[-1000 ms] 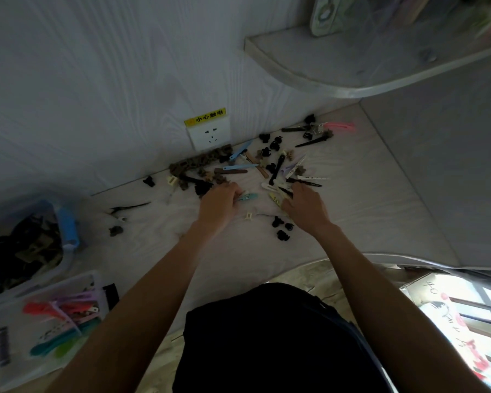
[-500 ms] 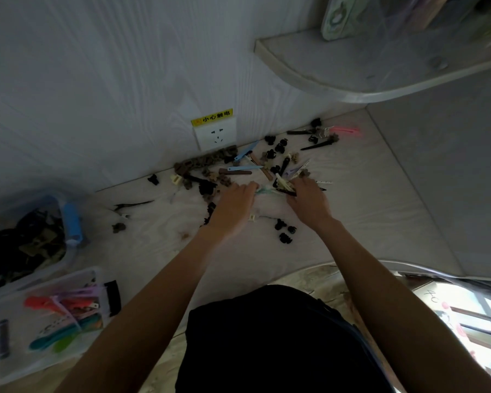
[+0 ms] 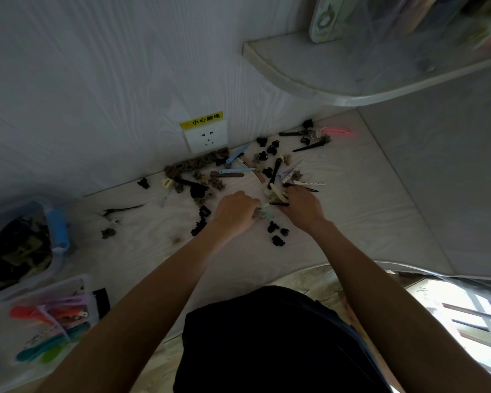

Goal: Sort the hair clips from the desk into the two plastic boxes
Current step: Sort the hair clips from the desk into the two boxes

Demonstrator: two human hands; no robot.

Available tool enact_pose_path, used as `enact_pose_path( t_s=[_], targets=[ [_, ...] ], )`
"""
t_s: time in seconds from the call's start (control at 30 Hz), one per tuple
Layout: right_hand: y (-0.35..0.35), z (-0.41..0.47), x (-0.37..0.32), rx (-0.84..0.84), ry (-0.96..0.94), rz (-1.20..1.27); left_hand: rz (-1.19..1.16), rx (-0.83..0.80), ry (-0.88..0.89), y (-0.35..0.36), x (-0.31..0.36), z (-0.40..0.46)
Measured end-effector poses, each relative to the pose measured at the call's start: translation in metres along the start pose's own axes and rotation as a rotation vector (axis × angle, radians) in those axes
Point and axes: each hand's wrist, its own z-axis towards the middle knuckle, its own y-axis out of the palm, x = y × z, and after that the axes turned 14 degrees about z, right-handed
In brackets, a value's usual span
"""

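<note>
A scatter of hair clips (image 3: 240, 170) lies on the white desk (image 3: 352, 217) against the wall: dark claw clips, brown ones, long blue, cream and black ones. My left hand (image 3: 236, 209) is closed over a teal clip (image 3: 267, 214) at the pile's near edge. My right hand (image 3: 302, 204) grips a bunch of cream and black long clips (image 3: 277, 195). Two clear plastic boxes sit at the far left: one with dark claw clips (image 3: 17, 248), one with colourful long clips (image 3: 48, 327).
A wall socket (image 3: 206, 137) with a yellow label is behind the pile. A pink clip (image 3: 338, 131) lies far right by the wall. A curved shelf (image 3: 338, 78) overhangs the desk's right side. Three black claw clips (image 3: 278, 234) lie between my wrists.
Both hands have drawn together at the near edge of the pile; the left closed on the teal clip, and the right gathered cream and black long clips.
</note>
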Motion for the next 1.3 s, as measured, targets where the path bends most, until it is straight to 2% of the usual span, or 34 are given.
enact_pose_path(
  t_s=[0.17,0.33,0.47,0.57,0.67,0.87,1.0,1.07,1.2,1.3],
  targets=[
    [-0.003,-0.006,0.008,-0.003,0.017,-0.005,-0.03,0.048,0.0,-0.006,-0.007,0.003],
    [-0.007,-0.016,0.018,0.019,0.018,0.055,-0.208,0.274,-0.174,-0.016,-0.009,-0.02],
    [-0.004,-0.024,0.019,0.031,-0.01,0.144,-0.299,0.241,-0.315,-0.015,-0.009,-0.045],
    [-0.008,-0.031,0.017,0.078,-0.041,0.304,-0.348,0.206,-0.392,-0.021,-0.007,-0.061],
    [-0.018,-0.037,0.003,0.088,-0.063,0.428,-0.413,0.246,-0.477,-0.021,-0.011,-0.08],
    [-0.007,-0.055,-0.053,-0.092,-0.082,0.733,-0.363,0.39,-0.664,-0.024,-0.044,-0.153],
    [0.015,-0.066,-0.11,-0.252,-0.152,0.807,-0.363,0.46,-0.767,-0.017,-0.078,-0.226],
    [0.029,-0.072,-0.136,-0.297,-0.173,0.814,-0.362,0.389,-0.795,-0.009,-0.093,-0.261],
    [0.06,-0.091,-0.192,-0.367,-0.259,0.809,-0.318,0.144,-0.799,0.025,-0.124,-0.326],
    [0.078,-0.103,-0.227,-0.404,-0.328,0.759,-0.274,0.024,-0.742,0.052,-0.139,-0.339]
  ],
)
